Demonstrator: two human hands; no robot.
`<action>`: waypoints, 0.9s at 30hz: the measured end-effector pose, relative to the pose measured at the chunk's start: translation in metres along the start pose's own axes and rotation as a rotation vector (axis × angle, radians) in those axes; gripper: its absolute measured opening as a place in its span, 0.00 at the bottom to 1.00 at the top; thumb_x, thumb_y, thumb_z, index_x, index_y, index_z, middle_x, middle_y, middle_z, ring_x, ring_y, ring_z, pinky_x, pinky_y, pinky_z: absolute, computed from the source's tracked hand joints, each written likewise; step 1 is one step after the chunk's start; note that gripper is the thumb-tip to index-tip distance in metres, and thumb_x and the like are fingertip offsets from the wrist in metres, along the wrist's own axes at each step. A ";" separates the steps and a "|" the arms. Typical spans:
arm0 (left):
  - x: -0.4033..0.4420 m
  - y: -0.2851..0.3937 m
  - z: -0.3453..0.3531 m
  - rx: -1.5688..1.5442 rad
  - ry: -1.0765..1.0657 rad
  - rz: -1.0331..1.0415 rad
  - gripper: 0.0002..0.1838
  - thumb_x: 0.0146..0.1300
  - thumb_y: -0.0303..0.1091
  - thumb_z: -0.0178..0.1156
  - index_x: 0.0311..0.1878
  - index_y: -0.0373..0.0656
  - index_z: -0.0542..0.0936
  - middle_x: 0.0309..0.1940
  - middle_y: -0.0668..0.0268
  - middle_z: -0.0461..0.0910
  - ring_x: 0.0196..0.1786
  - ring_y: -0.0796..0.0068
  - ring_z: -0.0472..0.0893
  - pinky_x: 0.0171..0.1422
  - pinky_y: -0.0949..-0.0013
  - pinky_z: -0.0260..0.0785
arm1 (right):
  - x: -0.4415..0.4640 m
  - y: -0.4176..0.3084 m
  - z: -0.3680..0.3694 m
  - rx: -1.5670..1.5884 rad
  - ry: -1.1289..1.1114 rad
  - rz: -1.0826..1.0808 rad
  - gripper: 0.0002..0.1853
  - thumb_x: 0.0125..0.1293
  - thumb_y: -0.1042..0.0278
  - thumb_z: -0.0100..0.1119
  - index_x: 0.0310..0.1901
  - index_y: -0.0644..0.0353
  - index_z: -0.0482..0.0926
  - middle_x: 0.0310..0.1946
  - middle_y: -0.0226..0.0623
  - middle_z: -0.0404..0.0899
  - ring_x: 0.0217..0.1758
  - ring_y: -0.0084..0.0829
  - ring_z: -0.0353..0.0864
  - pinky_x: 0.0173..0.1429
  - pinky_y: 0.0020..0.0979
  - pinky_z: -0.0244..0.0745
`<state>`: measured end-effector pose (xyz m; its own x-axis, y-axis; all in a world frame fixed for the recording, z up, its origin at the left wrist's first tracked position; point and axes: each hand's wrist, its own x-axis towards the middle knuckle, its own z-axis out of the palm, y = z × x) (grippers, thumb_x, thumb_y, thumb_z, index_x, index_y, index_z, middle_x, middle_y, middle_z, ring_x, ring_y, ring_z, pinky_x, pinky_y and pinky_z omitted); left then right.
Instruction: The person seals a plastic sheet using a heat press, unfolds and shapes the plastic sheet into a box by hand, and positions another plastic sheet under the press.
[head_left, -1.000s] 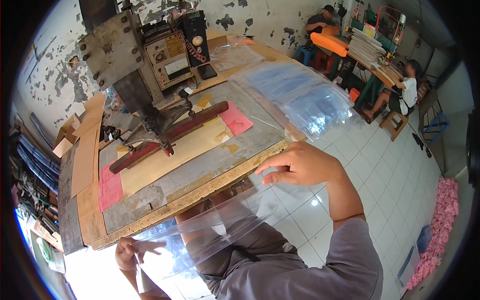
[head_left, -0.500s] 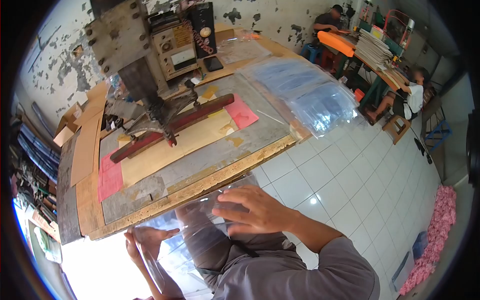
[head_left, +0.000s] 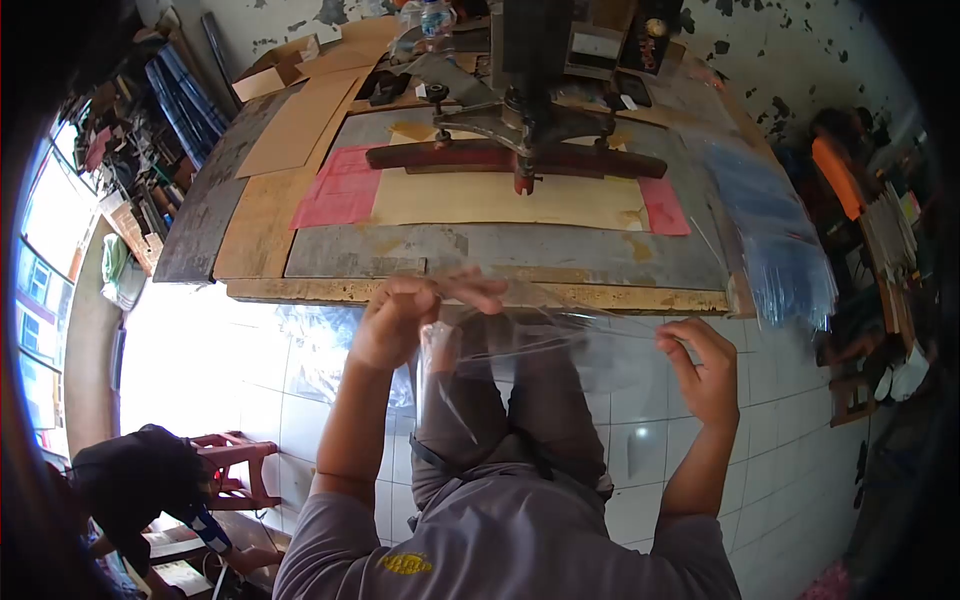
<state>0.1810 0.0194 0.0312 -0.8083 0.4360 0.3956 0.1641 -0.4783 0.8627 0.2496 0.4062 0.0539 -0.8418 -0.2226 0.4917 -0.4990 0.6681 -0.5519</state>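
A clear plastic sheet (head_left: pixel 545 340) stretches between my two hands, above my lap and just in front of the table edge. My left hand (head_left: pixel 395 320) is closed on its left end, a few fingers reaching over the film. At the opposite end, my right hand (head_left: pixel 708 365) pinches the edge between thumb and fingers. Beyond the hands stands a press with a dark red bar (head_left: pixel 480 158). Under the bar lies a yellowish strip (head_left: pixel 500 205), with a pink sheet (head_left: pixel 340 190) at its left end and another pink piece (head_left: pixel 664 207) at its right.
A stack of clear plastic sheets (head_left: pixel 770 235) hangs over the table's right side. Cardboard (head_left: pixel 305 125) lies at the left. More clear plastic (head_left: pixel 325 350) is below the table edge. A person in dark clothes (head_left: pixel 140 490) bends beside a reddish stool (head_left: pixel 240 470) at lower left.
The view has swung left. My right hand has moved out to the right and now pinches the plastic sheet's edge. My left hand has come up to the table edge, stretching the sheet sideways.
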 end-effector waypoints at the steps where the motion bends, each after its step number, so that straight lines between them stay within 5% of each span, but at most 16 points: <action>1: -0.001 -0.005 0.000 -0.081 -0.014 0.001 0.22 0.79 0.42 0.47 0.26 0.41 0.70 0.50 0.34 0.87 0.67 0.36 0.81 0.81 0.45 0.63 | 0.000 0.003 -0.002 0.031 0.016 0.023 0.11 0.64 0.77 0.74 0.48 0.65 0.86 0.36 0.40 0.87 0.37 0.33 0.87 0.42 0.33 0.80; 5: -0.009 -0.018 0.012 -0.300 -0.068 -0.280 0.22 0.86 0.47 0.45 0.42 0.38 0.75 0.52 0.35 0.86 0.58 0.38 0.86 0.71 0.46 0.72 | 0.000 0.004 -0.006 0.073 0.033 0.029 0.13 0.62 0.79 0.75 0.48 0.65 0.86 0.37 0.38 0.85 0.36 0.29 0.84 0.43 0.30 0.79; 7: -0.011 -0.013 0.004 -0.209 -0.046 -0.331 0.21 0.84 0.50 0.50 0.41 0.40 0.74 0.48 0.37 0.88 0.44 0.49 0.88 0.57 0.55 0.76 | 0.005 -0.003 -0.015 0.064 -0.015 -0.042 0.13 0.61 0.81 0.76 0.48 0.64 0.87 0.37 0.38 0.85 0.36 0.28 0.84 0.42 0.29 0.79; 10: -0.011 -0.013 -0.001 -0.140 -0.007 -0.234 0.19 0.81 0.50 0.57 0.42 0.42 0.73 0.44 0.42 0.88 0.47 0.56 0.89 0.55 0.63 0.76 | 0.004 0.001 -0.022 0.142 -0.095 0.027 0.14 0.60 0.82 0.77 0.47 0.65 0.87 0.35 0.39 0.86 0.36 0.27 0.88 0.43 0.28 0.81; 12: -0.010 -0.012 0.003 -0.060 0.003 -0.073 0.19 0.81 0.51 0.57 0.43 0.43 0.73 0.45 0.43 0.88 0.51 0.55 0.88 0.59 0.63 0.74 | -0.002 0.011 -0.027 0.232 -0.094 0.125 0.12 0.61 0.82 0.76 0.46 0.66 0.86 0.33 0.40 0.87 0.37 0.28 0.90 0.43 0.28 0.82; 14: -0.019 -0.020 -0.015 -0.166 -0.099 -0.113 0.16 0.85 0.45 0.51 0.45 0.43 0.75 0.51 0.43 0.87 0.70 0.55 0.79 0.74 0.56 0.65 | -0.005 0.021 -0.030 0.327 -0.089 0.189 0.09 0.65 0.80 0.73 0.45 0.68 0.86 0.32 0.41 0.88 0.36 0.30 0.92 0.44 0.29 0.84; 15: -0.015 -0.015 -0.009 -0.190 -0.130 -0.075 0.16 0.85 0.46 0.51 0.45 0.43 0.75 0.54 0.41 0.86 0.71 0.55 0.79 0.75 0.56 0.65 | -0.005 0.023 -0.030 0.379 -0.089 0.208 0.06 0.68 0.78 0.71 0.45 0.68 0.86 0.31 0.42 0.88 0.36 0.30 0.92 0.44 0.30 0.84; 19: -0.025 -0.045 -0.008 -0.383 -0.007 -0.079 0.16 0.86 0.47 0.46 0.47 0.45 0.72 0.62 0.34 0.81 0.68 0.43 0.82 0.71 0.53 0.72 | -0.005 0.036 -0.022 0.476 -0.172 0.203 0.10 0.78 0.67 0.63 0.45 0.67 0.85 0.33 0.42 0.89 0.39 0.33 0.92 0.48 0.34 0.85; 22: -0.020 -0.042 0.027 -0.655 -0.023 -0.141 0.15 0.88 0.47 0.42 0.51 0.46 0.70 0.63 0.29 0.78 0.60 0.35 0.86 0.67 0.48 0.78 | -0.004 0.025 0.006 0.219 0.039 0.231 0.14 0.79 0.60 0.62 0.49 0.65 0.85 0.44 0.40 0.89 0.50 0.35 0.90 0.56 0.38 0.83; 23: -0.023 -0.049 0.031 -0.712 -0.010 -0.158 0.15 0.88 0.47 0.41 0.53 0.46 0.70 0.62 0.28 0.78 0.59 0.33 0.86 0.67 0.46 0.78 | 0.001 0.013 0.011 -0.061 0.098 -0.002 0.15 0.75 0.58 0.67 0.52 0.62 0.85 0.55 0.38 0.86 0.61 0.36 0.85 0.63 0.39 0.80; 25: -0.026 -0.063 0.039 -0.828 0.018 -0.187 0.15 0.88 0.46 0.38 0.56 0.47 0.69 0.62 0.26 0.78 0.57 0.29 0.86 0.67 0.42 0.78 | 0.001 -0.022 0.033 -0.125 0.070 -0.109 0.15 0.69 0.63 0.73 0.53 0.61 0.86 0.58 0.38 0.84 0.63 0.35 0.83 0.62 0.38 0.80; 27: -0.021 -0.073 0.053 -0.779 -0.074 -0.127 0.14 0.87 0.44 0.43 0.56 0.44 0.71 0.55 0.39 0.84 0.58 0.44 0.88 0.66 0.52 0.79 | -0.007 -0.027 0.043 -0.107 0.064 -0.184 0.16 0.64 0.69 0.76 0.52 0.60 0.87 0.57 0.38 0.84 0.61 0.33 0.84 0.59 0.36 0.80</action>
<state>0.2158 0.0862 -0.0235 -0.7504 0.5591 0.3526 -0.3914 -0.8057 0.4446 0.2601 0.3588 0.0365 -0.7218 -0.3043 0.6216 -0.6155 0.6929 -0.3755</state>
